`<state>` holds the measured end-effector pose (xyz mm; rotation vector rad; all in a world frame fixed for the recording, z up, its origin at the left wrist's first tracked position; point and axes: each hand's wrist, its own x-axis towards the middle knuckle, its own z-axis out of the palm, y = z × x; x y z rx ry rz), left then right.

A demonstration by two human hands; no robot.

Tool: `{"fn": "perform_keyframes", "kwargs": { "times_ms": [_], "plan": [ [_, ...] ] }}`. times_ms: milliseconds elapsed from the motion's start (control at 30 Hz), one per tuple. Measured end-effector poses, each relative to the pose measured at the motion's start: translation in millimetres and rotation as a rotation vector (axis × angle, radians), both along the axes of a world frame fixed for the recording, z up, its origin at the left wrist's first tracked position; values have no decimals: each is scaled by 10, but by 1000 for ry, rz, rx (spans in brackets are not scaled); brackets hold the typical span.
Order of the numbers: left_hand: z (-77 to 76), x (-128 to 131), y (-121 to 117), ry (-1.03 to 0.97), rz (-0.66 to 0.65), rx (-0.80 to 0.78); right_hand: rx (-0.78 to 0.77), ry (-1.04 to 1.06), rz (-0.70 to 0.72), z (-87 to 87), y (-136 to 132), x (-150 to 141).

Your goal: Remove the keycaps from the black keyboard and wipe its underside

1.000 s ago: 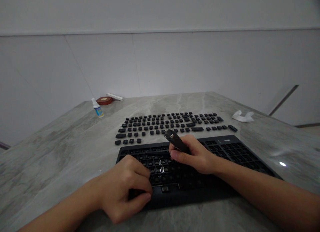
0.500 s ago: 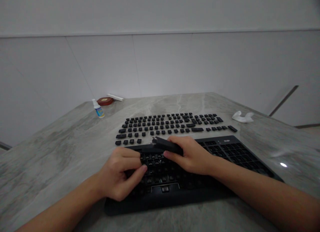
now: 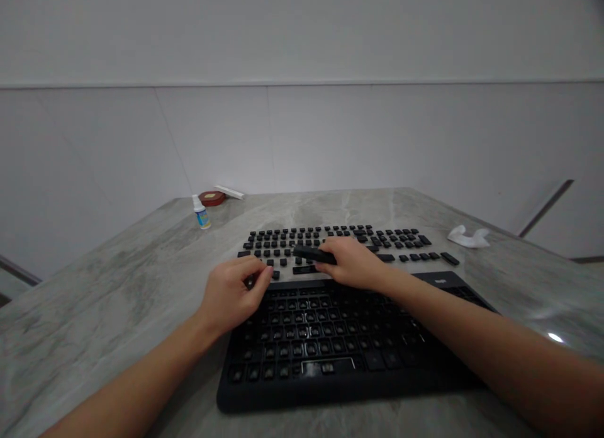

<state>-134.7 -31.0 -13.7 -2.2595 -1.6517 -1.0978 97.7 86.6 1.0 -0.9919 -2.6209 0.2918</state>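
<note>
A black keyboard (image 3: 349, 393) lies on the marbled table with its key sockets bared across most of the frame. Beyond its far edge, loose black keycaps (image 3: 274, 244) are laid out in rows, among them a long spacebar (image 3: 303, 270). My right hand (image 3: 353, 263) grips a slim black tool (image 3: 309, 254), its end pointing left above the keycaps; its exact kind is unclear. My left hand (image 3: 234, 292) is closed, thumb and index finger pinched together, over the keyboard's far left corner beside the nearest keycaps. What sits in that pinch is hidden.
A small white spray bottle (image 3: 202, 214) stands at the back left, near a reddish-brown box (image 3: 212, 199) and a white strip-like object (image 3: 229, 192). Crumpled white tissue (image 3: 468, 238) lies at the right. A pale wall (image 3: 330, 142) rises behind the table.
Both hands have moved away from the middle of the keyboard toward the keycap rows, the right still holding the black tool. The spacebar now shows, and the camera view has shifted.
</note>
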Motion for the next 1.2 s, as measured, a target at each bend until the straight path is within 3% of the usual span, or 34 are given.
{"fn": "perform_keyframes", "kwargs": {
  "times_ms": [200,500,800,1200],
  "plan": [
    [-10,-12,9,25,20,-20,19,-74,-57,-161,21,-5],
    [2,-63,34,51,67,-96,-16,-124,-66,-142,6,-23],
    [-25,-113,156,107,-113,-222,-31,-126,-62,-176,66,-36],
    [-59,-100,196,136,-144,-272,15,-59,-16,-224,96,-5]
  ]
}}
